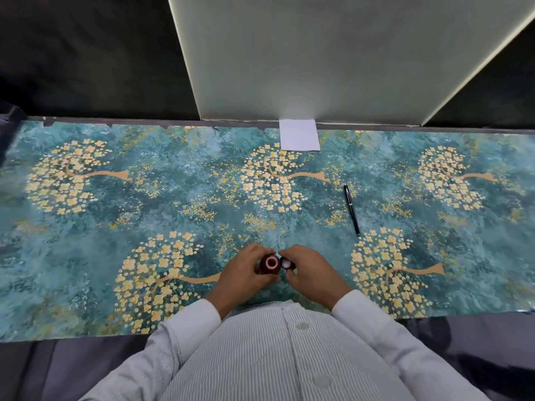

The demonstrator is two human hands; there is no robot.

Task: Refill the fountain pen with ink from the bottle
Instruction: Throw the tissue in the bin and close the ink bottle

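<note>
A small dark red ink bottle (269, 264) stands near the table's front edge, its round mouth uncovered and pale pink inside. My left hand (243, 273) wraps around the bottle from the left. My right hand (311, 270) holds the bottle's dark cap (287, 263) just right of the mouth, the cap's pale inside turned up. A black fountain pen (351, 209) lies capped on the table, well to the far right of both hands, pointing away from me.
A teal cloth with golden trees (173, 221) covers the table. A white sheet of paper (299, 135) lies at the far edge in the middle. A pale upright panel (333, 59) rises behind the table.
</note>
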